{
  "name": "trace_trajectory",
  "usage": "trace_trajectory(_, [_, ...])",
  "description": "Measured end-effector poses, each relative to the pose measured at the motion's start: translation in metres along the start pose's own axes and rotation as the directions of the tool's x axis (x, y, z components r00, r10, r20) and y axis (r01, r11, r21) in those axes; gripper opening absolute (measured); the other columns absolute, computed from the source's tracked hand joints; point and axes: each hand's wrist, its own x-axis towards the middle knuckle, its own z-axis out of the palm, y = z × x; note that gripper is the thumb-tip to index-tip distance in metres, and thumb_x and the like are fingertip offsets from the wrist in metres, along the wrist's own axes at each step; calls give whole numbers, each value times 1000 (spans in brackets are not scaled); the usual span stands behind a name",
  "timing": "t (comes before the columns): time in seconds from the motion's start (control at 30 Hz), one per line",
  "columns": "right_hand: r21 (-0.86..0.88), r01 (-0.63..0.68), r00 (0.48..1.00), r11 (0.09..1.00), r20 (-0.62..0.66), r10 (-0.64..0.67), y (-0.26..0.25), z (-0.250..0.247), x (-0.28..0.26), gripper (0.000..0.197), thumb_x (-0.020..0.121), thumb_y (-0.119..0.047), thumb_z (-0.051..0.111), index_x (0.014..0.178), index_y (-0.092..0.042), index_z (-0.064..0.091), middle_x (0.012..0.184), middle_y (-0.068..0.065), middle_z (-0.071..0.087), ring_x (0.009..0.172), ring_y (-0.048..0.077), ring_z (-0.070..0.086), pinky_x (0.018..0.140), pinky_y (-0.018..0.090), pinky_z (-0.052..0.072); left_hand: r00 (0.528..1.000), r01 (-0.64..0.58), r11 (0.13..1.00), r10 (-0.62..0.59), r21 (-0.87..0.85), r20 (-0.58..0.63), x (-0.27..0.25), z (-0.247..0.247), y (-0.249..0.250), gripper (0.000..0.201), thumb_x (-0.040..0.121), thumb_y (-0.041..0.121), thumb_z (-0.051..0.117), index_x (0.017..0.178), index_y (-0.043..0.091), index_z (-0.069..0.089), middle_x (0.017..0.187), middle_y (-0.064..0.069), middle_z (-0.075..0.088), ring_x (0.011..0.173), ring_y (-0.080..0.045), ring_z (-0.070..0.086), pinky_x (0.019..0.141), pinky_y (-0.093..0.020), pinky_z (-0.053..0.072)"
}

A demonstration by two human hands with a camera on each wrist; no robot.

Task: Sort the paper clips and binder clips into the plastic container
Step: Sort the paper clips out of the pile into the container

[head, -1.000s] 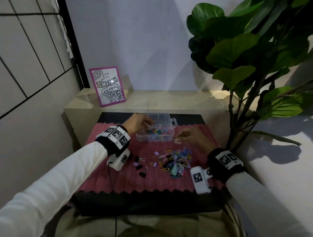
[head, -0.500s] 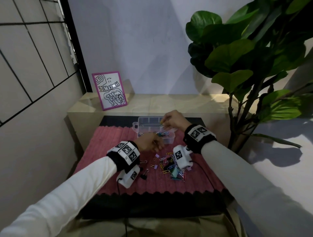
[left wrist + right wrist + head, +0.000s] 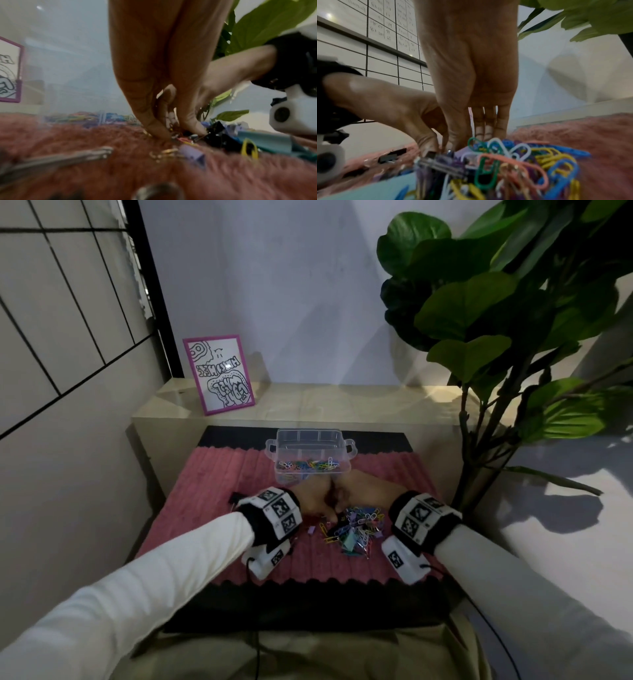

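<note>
Hands (image 3: 337, 496) met at the far-left edge of the clip pile (image 3: 352, 527) on the pink mat (image 3: 212, 491), near the container (image 3: 310, 455). Left fingertips (image 3: 158, 133) pinched down among clips; what either hand gripped I could not tell. Tangled clips might lift together and scatter short of the container.

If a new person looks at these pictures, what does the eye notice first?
First, the colourful heap of paper clips on the pink mat, with the left hand and right hand meeting at its far edge. Behind them stands the clear plastic container, some clips already inside.
</note>
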Motion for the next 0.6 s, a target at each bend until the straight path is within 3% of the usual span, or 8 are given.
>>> trace_trajectory(0.07, [-3, -6, 1000, 1000, -26, 6, 2, 5, 1, 26, 81, -4, 65, 106, -1, 59, 101, 13, 67, 84, 18, 59, 74, 25, 44, 999, 41, 999, -40, 23, -12, 3, 5, 1, 44, 69, 22, 77, 103, -1, 64, 104, -13, 66, 97, -24, 60, 80, -23, 41])
trace_trajectory(0.2, [81, -13, 999, 997, 54, 8, 7, 0, 3, 12, 82, -6, 65, 93, -3, 68, 91, 6, 69, 68, 1, 54, 63, 9, 43, 998, 38, 998, -35, -59, 51, -2, -2, -7, 35, 72, 12, 73, 103, 0, 63, 103, -13, 67, 89, -21, 59, 79, -26, 44])
trace_trajectory(0.23, [102, -17, 999, 995, 51, 12, 7, -3, 3, 11, 82, -6, 65, 91, -4, 69, 92, 9, 70, 68, 3, 56, 61, 9, 43, 998, 27, 998, -24, -48, 61, -5, -4, -11, 36, 73, 14, 73, 105, 1, 63, 105, -15, 67, 91, -23, 60, 81, -29, 45])
trace_trajectory(0.3, [216, -27, 999, 976, 27, 21, 10, -6, 4, 7, 82, -4, 64, 86, -8, 69, 89, 14, 70, 71, 16, 60, 65, 21, 47, 997, -2, 999, 6, -49, 74, -10, -7, -17, 31, 76, 15, 71, 104, 4, 65, 106, -14, 67, 90, -19, 59, 81, -27, 43])
trace_trajectory(0.33, [291, -23, 1000, 957, 5, 22, 13, -9, 3, 10, 82, -4, 64, 82, -13, 68, 84, 13, 68, 73, 21, 60, 67, 28, 48, 998, -16, 998, 20, -65, 67, -12, -10, -20, 28, 77, 15, 69, 104, 5, 66, 106, -11, 68, 88, -15, 58, 79, -25, 42])
trace_trajectory(0.4, [410, -6, 999, 912, -30, 20, 18, -13, -1, 13, 82, -7, 66, 78, -19, 67, 79, 6, 67, 75, 21, 62, 70, 33, 50, 999, -39, 991, 43, -126, 30, -17, -16, -25, 23, 79, 11, 67, 101, 5, 68, 97, -6, 69, 77, -8, 58, 73, -18, 43])
trace_trajectory(0.5, [565, 37, 999, 824, -50, -10, 17, -18, -7, 7, 83, -6, 65, 83, -13, 66, 75, 1, 70, 69, 14, 67, 63, 23, 54, 1000, -16, 953, 11, -303, -21, -24, -24, -32, 18, 80, 4, 66, 97, 0, 67, 76, 0, 67, 56, -1, 58, 63, -14, 48])
trace_trajectory(0.6, [615, 54, 997, 787, -78, -7, 15, -17, -9, 5, 83, -6, 65, 83, -11, 66, 73, 1, 70, 62, 10, 66, 57, 20, 54, 999, -1, 911, -22, -413, -49, -32, -28, -34, 14, 80, 0, 64, 93, -3, 64, 64, 8, 63, 47, 2, 59, 53, -9, 48])
